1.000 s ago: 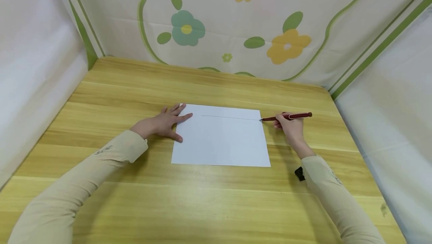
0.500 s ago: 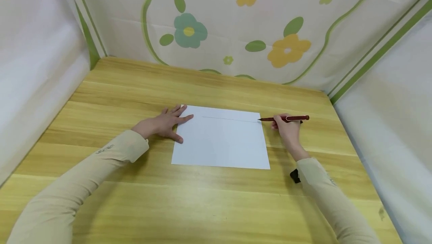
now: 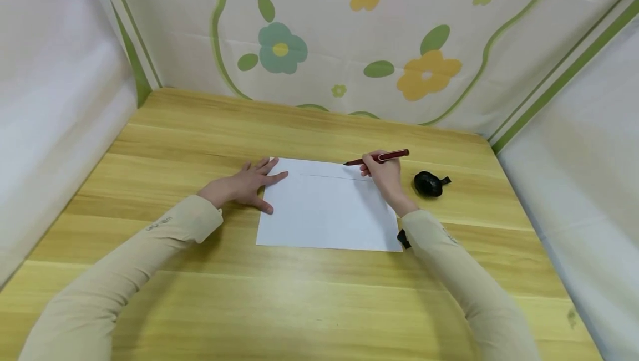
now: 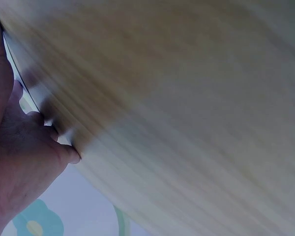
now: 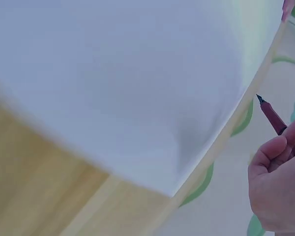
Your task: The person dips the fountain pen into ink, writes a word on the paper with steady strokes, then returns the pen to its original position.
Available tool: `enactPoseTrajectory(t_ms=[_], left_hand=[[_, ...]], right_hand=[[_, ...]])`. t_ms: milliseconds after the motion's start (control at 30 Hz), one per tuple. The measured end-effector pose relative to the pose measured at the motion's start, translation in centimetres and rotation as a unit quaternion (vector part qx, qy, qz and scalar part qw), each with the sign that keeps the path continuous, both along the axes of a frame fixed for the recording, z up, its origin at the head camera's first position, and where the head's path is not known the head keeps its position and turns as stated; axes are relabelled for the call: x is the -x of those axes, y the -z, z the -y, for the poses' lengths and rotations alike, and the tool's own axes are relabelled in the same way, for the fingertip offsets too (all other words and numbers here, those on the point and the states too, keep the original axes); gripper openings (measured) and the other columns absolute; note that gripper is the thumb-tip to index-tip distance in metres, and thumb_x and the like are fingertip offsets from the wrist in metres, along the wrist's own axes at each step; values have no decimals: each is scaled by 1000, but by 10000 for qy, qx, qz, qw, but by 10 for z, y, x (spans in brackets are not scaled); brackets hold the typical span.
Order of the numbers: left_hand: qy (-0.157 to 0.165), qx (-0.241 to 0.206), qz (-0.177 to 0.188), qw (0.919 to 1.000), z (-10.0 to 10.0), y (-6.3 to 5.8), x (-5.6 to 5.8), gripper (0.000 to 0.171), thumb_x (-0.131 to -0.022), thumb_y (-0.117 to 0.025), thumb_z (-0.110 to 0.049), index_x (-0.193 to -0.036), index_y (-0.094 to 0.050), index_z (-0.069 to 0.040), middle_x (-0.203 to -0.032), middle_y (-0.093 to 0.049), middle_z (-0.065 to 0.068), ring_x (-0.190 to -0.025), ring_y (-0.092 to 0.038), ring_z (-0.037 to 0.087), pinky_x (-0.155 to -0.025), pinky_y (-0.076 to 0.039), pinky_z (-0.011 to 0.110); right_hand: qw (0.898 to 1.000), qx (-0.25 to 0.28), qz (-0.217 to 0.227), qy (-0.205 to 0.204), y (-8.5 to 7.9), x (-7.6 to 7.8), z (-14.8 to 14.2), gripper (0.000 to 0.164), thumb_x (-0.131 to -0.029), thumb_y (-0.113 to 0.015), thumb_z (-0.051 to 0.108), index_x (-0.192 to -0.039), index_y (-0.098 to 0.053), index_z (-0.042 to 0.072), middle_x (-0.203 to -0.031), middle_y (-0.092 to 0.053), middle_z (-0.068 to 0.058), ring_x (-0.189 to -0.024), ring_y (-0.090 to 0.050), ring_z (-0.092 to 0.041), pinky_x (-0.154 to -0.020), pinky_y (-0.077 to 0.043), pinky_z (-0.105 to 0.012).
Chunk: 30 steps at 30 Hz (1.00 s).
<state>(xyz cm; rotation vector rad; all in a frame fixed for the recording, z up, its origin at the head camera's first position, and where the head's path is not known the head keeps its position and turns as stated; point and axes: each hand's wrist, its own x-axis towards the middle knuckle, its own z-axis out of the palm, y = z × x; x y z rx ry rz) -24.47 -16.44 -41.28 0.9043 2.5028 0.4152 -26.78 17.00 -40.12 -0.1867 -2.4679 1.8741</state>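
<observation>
A white sheet of paper (image 3: 324,211) lies on the wooden table, with one thin straight line (image 3: 334,177) running across its upper part. My left hand (image 3: 249,183) rests on the sheet's left edge, fingers straight and spread; the left wrist view shows that hand (image 4: 29,157) low at the table. Between thumb and fingers, my right hand (image 3: 384,175) pinches a dark red fountain pen (image 3: 391,155). Its nib points left, near the sheet's top edge in the head view. In the right wrist view the pen's nib (image 5: 259,98) shows clear of the paper, against the backdrop.
A small black rounded object (image 3: 428,183) with a short tab sits on the table right of the sheet. A black piece (image 3: 404,238) shows under my right cuff. White cloth (image 3: 319,45) with printed flowers stands behind the table, and plain white cloth on both sides.
My right hand has lifted the pen off the line's right end and moved left and up over the sheet. The black rounded object has come into view. My left hand stays put.
</observation>
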Motion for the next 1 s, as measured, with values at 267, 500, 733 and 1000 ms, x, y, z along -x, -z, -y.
enactPoseTrajectory(t_ms=[267, 500, 733, 1000], left_hand=[[-11, -2, 3, 10000, -1, 2, 0, 98, -78, -70, -49, -152, -17, -13, -158, 8, 22, -144, 10, 44, -109, 2, 70], [-70, -10, 3, 10000, -1, 2, 0, 98, -77, -71, -50, -152, -18, -13, -158, 8, 22, -145, 10, 43, -110, 2, 69], [-85, -22, 25, 10000, 0, 3, 1, 99, -77, -71, -50, -152, -18, -14, -158, 8, 21, -145, 11, 42, -110, 3, 69], [-84, -6, -28, 10000, -1, 3, 1, 98, -77, -71, -49, -152, -19, -14, -158, 7, 22, -145, 9, 43, -110, 1, 69]], right_hand=[[9998, -162, -17, -79, 4, 2, 24, 17, -90, -58, 15, -94, -63, -1, -60, -62, 4, -49, -61, -5, -58, -53, -21], [9996, -271, -21, -16, 9, 4, 25, 16, -89, -58, 15, -93, -64, 0, -61, -62, 4, -50, -61, -4, -60, -55, -23], [9994, -329, 66, -85, 7, 3, 24, 17, -89, -58, 17, -95, -64, 1, -61, -62, 5, -50, -61, -5, -60, -54, -23], [9995, -290, 100, -36, 8, 4, 24, 16, -89, -59, 16, -92, -64, 2, -60, -62, 6, -50, -61, -5, -61, -55, -24]])
